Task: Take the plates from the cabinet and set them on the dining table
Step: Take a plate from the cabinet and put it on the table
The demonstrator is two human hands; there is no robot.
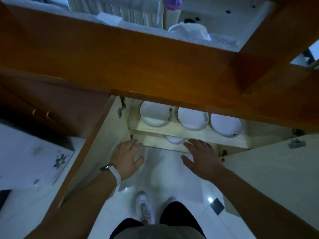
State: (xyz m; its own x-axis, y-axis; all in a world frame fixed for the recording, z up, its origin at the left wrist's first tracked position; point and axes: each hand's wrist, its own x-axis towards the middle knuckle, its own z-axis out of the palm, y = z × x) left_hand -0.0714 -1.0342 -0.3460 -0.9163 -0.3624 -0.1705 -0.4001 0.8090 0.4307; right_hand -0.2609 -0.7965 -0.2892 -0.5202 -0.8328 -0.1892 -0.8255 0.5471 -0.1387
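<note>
A: Grip first. Left hand, watch on the wrist: fingers spread, palm down, holding nothing. Right hand: same, fingers wide and empty.

B: Contact with anything?

A: Left fingertips reach the front edge of the lower shelf; touching or just short, cannot tell. Right fingertips sit just beside a white dish on that shelf, mostly hidden under the upper shelf. Contact not resolved.

B: Plates?

A: Three on the upper shelf, in a row. Left plate, with a dark painted motif at the rim; middle plate; right plate. The back of each is hidden by the cabinet top. Whether any is a stack, cannot tell.

B: Cabinet state?

A: Both doors open: left door swung wide, right door likewise. Hands are between them, below the upper shelf.

B: Dining table?

A: Cannot identify it. A white patterned surface lies to the left, unconfirmed as the table.

B: Progress judgement?

A: Early. Access is done and the reach is in hand. Nothing lifted, nothing carried, nothing set. Every plate in view is in the cabinet, so pick-up, transfer and placing all remain.
</note>
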